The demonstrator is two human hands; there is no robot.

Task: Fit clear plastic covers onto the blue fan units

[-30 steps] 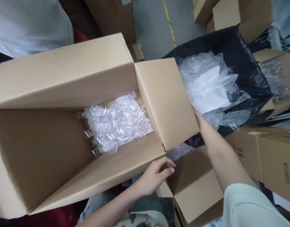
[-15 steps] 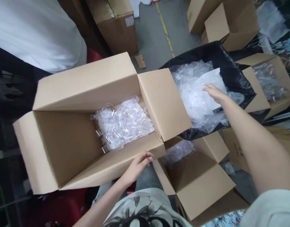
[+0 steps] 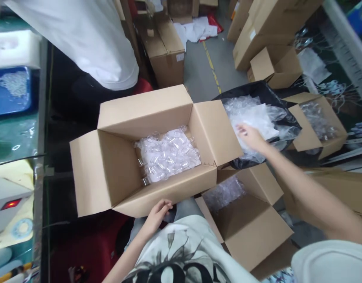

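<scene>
"As the hands are well apart, where do the clear plastic pieces [image 3: 169, 155] lie?"

"Beyond the left hand [image 3: 157, 214], inside the open carton [image 3: 166, 199]. Those fingers curl by its near edge; I can't tell whether they grip it."

"And the right hand [image 3: 251, 137]?"

"Over clear bags [image 3: 241, 104] in the black bin [image 3: 261, 87]; whether it pinches any, I can't tell."

"Any writing?"

"Big black letters on the shirt [image 3: 192, 245], cut off; a far box's label [image 3: 180, 57] is unreadable."

"What's between?"

"A side flap [image 3: 217, 131] separates pieces from right hand; a second carton [image 3: 254, 232] sits beside the bin."
</scene>
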